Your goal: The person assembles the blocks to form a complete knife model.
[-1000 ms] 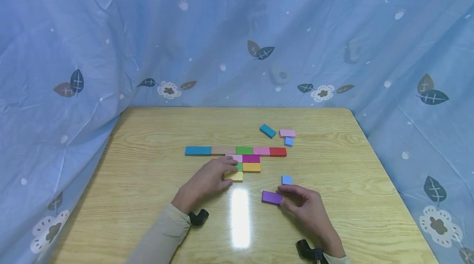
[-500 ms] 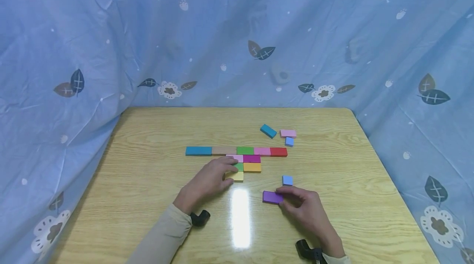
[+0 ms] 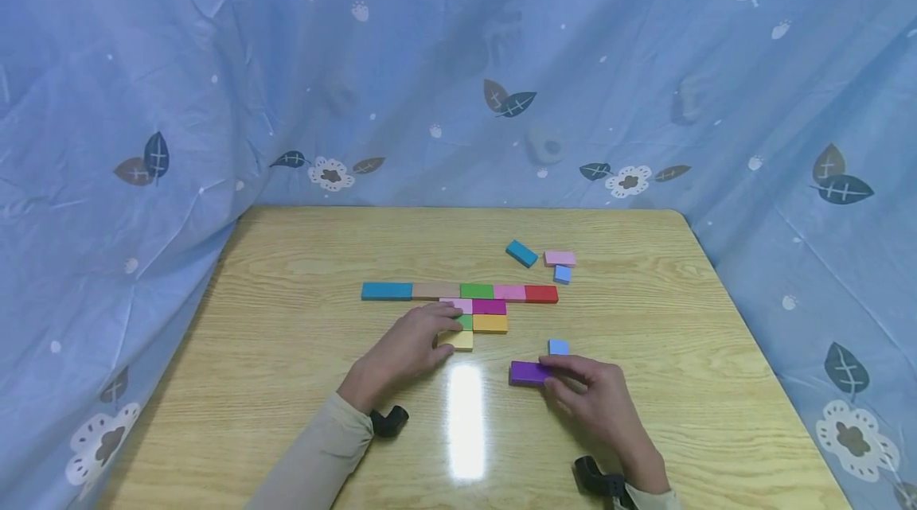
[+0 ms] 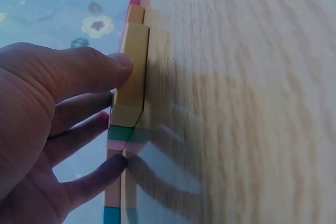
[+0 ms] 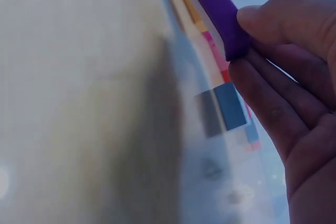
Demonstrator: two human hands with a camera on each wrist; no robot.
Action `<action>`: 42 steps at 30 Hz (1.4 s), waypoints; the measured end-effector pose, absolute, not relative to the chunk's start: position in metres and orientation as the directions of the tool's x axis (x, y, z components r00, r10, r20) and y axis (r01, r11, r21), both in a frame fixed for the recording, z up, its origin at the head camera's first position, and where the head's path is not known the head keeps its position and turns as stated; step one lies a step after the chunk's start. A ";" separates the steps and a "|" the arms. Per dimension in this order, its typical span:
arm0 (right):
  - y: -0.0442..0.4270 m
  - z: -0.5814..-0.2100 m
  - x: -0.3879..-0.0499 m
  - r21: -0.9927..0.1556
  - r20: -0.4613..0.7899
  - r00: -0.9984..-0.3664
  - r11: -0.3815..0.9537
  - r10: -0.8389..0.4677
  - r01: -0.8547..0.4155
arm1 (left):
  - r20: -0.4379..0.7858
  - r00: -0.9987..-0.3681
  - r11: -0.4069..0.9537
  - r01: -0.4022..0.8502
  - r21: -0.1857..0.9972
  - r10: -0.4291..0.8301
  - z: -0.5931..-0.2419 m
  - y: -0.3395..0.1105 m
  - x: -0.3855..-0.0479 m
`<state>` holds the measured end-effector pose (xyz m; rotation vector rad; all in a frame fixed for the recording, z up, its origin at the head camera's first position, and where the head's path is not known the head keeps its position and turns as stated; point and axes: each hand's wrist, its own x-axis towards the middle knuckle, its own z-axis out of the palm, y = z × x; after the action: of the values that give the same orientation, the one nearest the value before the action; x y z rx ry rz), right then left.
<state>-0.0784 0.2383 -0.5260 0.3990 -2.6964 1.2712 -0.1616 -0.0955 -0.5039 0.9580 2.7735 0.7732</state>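
Observation:
My right hand (image 3: 600, 399) pinches one end of a purple block (image 3: 527, 373) between thumb and fingers. In the right wrist view that purple block (image 5: 223, 17) looks slightly raised off the tabletop. My left hand (image 3: 404, 344) rests at the left side of a flat arrangement of coloured blocks. Its thumb touches a pale yellow block (image 4: 132, 69), while the spread fingers reach over the light pink block (image 3: 456, 304) and the green block (image 3: 468, 323). Beside these lie a magenta block (image 3: 489, 307) and an orange block (image 3: 490, 324). A small blue block (image 3: 558, 346) lies just beyond my right fingers.
A straight row runs behind: teal block (image 3: 387, 291), tan block (image 3: 435, 290), green block, pink block and red block (image 3: 541, 294). Further back lie a loose teal block (image 3: 521, 254), a pink block (image 3: 559, 258) and a small blue block (image 3: 562, 274). A blue curtain (image 3: 444, 56) hangs behind the wooden table (image 3: 301, 247).
My right hand has shifted the purple block slightly away from me and straightened it, so it now lies more parallel to the row. My left hand stays in place.

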 end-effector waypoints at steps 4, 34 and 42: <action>0.235 -0.521 -0.088 -0.690 0.313 -0.928 0.623 -0.202 -0.368 | 0.061 -0.798 0.672 0.543 0.504 0.599 -0.504 -0.096 -0.161; 0.194 -0.524 -0.134 -0.630 0.296 -0.891 0.631 -0.344 -0.452 | 0.039 -0.809 0.690 0.524 0.499 0.586 -0.510 -0.092 -0.161; 0.189 -0.523 -0.134 -0.602 0.260 -0.893 0.661 -0.367 -0.447 | 0.043 -0.810 0.687 0.524 0.503 0.585 -0.510 -0.094 -0.161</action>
<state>-0.1343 0.1891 -0.5232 0.6784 -2.7565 1.0467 -0.1605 -0.0937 -0.5104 0.9153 2.7731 0.7703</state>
